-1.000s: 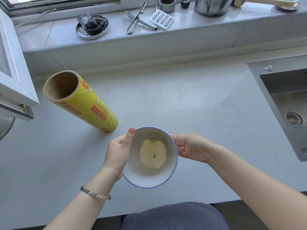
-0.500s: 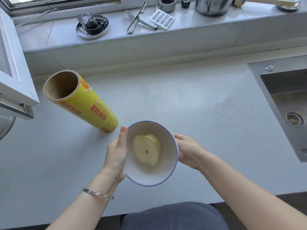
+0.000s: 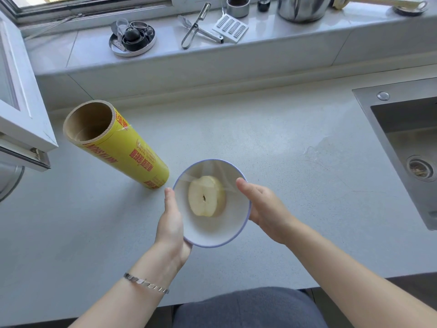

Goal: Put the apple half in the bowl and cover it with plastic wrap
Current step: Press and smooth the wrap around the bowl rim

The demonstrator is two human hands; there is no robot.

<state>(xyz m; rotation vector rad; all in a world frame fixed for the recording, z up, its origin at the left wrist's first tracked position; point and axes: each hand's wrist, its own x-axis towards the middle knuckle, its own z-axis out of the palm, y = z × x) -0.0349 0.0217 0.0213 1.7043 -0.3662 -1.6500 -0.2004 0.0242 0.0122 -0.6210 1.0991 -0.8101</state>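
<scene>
A white bowl [image 3: 214, 235] with a thin blue rim is held above the grey counter, tilted a little. An apple half [image 3: 206, 196] lies inside it, cut face up. Clear plastic wrap [image 3: 214, 172] stretches over the bowl's mouth, with creases showing at the far side. My left hand [image 3: 171, 227] grips the bowl's left side, thumb along the rim. My right hand [image 3: 264, 209] cups the right side, thumb on the rim over the wrap. The yellow roll of plastic wrap [image 3: 123, 145] lies on the counter to the left of the bowl.
A steel sink [image 3: 406, 147] is set into the counter at the right. The window sill behind carries a peeler [image 3: 194, 29], a white grater [image 3: 230, 27], a round metal tray of small parts [image 3: 132, 39] and a steel pot [image 3: 303, 7]. An open window frame [image 3: 21, 95] juts in at the left.
The bowl has moved up and away from me and turned in my hands. My right thumb has come up onto the right rim.
</scene>
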